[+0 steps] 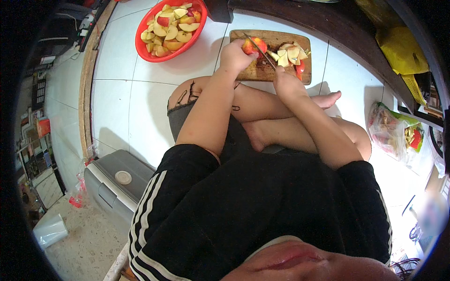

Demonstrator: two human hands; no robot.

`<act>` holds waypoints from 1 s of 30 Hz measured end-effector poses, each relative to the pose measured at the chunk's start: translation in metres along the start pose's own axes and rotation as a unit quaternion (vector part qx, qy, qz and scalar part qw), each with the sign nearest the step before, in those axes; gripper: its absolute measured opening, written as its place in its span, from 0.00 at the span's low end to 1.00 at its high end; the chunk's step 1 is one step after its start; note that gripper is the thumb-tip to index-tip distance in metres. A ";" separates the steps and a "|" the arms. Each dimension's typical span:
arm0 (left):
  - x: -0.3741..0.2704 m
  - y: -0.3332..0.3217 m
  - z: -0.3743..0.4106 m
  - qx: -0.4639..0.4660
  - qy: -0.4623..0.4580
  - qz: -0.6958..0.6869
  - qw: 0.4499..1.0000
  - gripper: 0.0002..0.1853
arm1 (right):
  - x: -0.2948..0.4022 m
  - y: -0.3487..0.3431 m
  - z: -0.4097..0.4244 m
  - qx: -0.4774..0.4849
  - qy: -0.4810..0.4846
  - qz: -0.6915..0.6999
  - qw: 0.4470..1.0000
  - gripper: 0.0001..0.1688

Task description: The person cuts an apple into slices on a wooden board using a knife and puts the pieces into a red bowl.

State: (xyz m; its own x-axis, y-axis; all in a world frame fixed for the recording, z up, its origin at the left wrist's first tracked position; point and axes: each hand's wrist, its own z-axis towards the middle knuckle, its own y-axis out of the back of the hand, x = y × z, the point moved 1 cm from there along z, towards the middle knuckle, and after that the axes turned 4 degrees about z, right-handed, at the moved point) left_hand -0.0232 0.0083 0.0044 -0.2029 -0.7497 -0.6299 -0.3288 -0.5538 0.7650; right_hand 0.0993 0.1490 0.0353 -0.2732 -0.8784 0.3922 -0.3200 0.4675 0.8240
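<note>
On the wooden cutting board point(253, 74), my left hand point(238, 56) grips a red and yellow apple point(258, 45) at its left side. My right hand point(289, 82) is closed around the handle of a knife point(262, 52), whose blade lies slantwise over the apple; how deep it sits in the flesh cannot be told. Pale apple offcuts point(292, 54) are heaped on the board's right part, with a red-skinned piece point(300, 67) below them. A red plastic basin point(140, 49), up and to the left of the board, holds many cut apple pieces point(171, 32).
My crossed legs point(267, 105) are just below the board. A dark wooden furniture edge point(281, 14) runs behind it. Clear plastic bags with scraps point(386, 137) lie on the tiled floor at right. A grey cooler box point(119, 182) stands at lower left.
</note>
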 end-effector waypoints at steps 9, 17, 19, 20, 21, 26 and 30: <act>-0.008 0.002 -0.001 0.012 -0.003 0.042 0.999 0.27 | 0.003 -0.013 0.041 -0.001 -0.082 0.040 0.996 0.16; 0.041 -0.017 0.012 -0.058 0.015 -0.049 0.997 0.32 | -0.004 -0.015 0.029 0.057 -0.069 0.019 0.996 0.17; 0.047 -0.013 0.016 -0.084 0.025 -0.010 0.996 0.28 | -0.016 -0.010 0.020 0.067 -0.043 0.009 0.997 0.16; 0.062 -0.015 0.020 -0.106 0.030 -0.037 0.993 0.28 | -0.019 -0.009 0.016 0.070 -0.014 0.006 0.997 0.16; 0.065 -0.013 0.021 -0.123 0.032 -0.065 0.990 0.27 | -0.020 -0.007 0.010 0.072 0.010 0.004 0.997 0.16; 0.026 -0.001 0.015 -0.052 0.031 -0.079 0.995 0.31 | -0.026 0.001 -0.010 0.019 0.027 0.046 0.998 0.14; 0.026 -0.006 0.005 -0.125 -0.060 0.152 0.978 0.41 | -0.003 0.006 -0.009 -0.027 0.037 0.053 0.998 0.13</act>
State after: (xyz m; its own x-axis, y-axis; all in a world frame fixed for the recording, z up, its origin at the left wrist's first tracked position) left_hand -0.0307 -0.0063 -0.0175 -0.3688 -0.8539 -0.3672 -0.0026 -0.3941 0.9190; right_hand 0.1060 0.1533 0.0434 -0.2348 -0.8304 0.5052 -0.2437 0.5535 0.7964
